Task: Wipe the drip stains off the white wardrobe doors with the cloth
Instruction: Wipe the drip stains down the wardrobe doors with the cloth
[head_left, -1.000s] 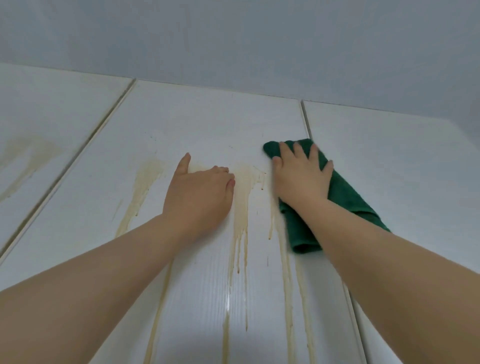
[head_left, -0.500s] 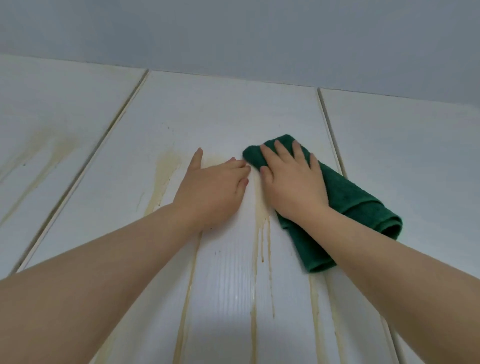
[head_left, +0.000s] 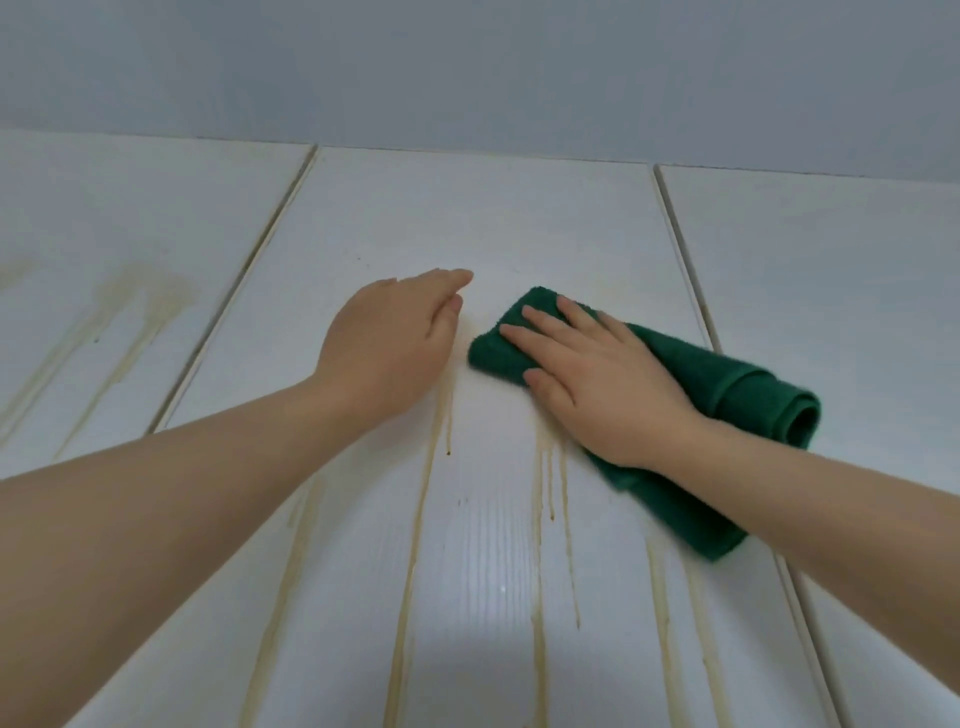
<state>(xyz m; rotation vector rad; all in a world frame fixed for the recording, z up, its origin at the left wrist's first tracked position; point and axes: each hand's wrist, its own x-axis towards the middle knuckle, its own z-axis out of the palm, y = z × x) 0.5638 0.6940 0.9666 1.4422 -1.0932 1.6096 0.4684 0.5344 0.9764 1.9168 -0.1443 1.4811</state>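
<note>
While the straight fingers (head_left: 540, 319) of the right hand (head_left: 597, 384) press the green cloth (head_left: 727, 387) flat on the wardrobe door (head_left: 467, 208), the left hand (head_left: 384, 343) rests loose beside them, holding nothing, and the long drip stains (head_left: 540, 519) below both are not yet wiped, so little seems done.

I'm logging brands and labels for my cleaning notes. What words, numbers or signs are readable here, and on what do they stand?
None: no text, number or sign shows anywhere.
The green cloth under the right hand shows no tag or print.
The white wardrobe doors carry only yellowish drip stains, no label.
The left hand and the wall bear no writing.
</note>
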